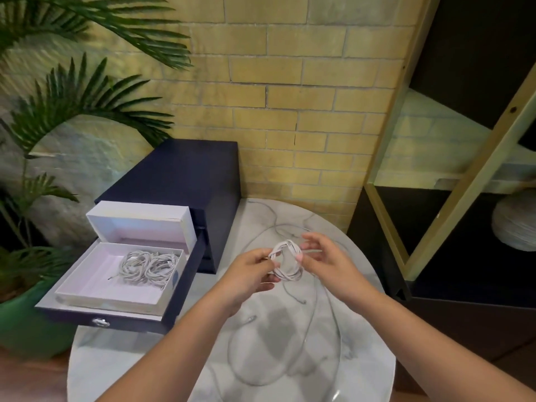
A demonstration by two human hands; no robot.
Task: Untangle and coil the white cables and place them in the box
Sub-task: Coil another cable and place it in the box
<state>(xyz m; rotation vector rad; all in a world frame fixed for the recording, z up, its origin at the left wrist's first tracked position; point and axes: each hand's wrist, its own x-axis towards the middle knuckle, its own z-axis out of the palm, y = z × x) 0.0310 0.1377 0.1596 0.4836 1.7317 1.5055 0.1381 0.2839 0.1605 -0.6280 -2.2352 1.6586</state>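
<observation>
White coil (285, 261) held above the desk's (101, 358) far half, pinched at its left side by the left hand (246, 274) and at its right by thumb and forefinger of the right hand (327, 258), the other fingers (311, 237) spread loose. Judged light, limp and springy, apt to unwind if released; best gripped across the bundled turns. Loose cables (337, 326) strewn over the marble toward the near edge. Two coils (148, 264) laid already in the box (87, 288), set in a navy drawer (98, 322) past the desk's left edge. Brick wall (290, 111) behind, palm (72, 97) at far left.
</observation>
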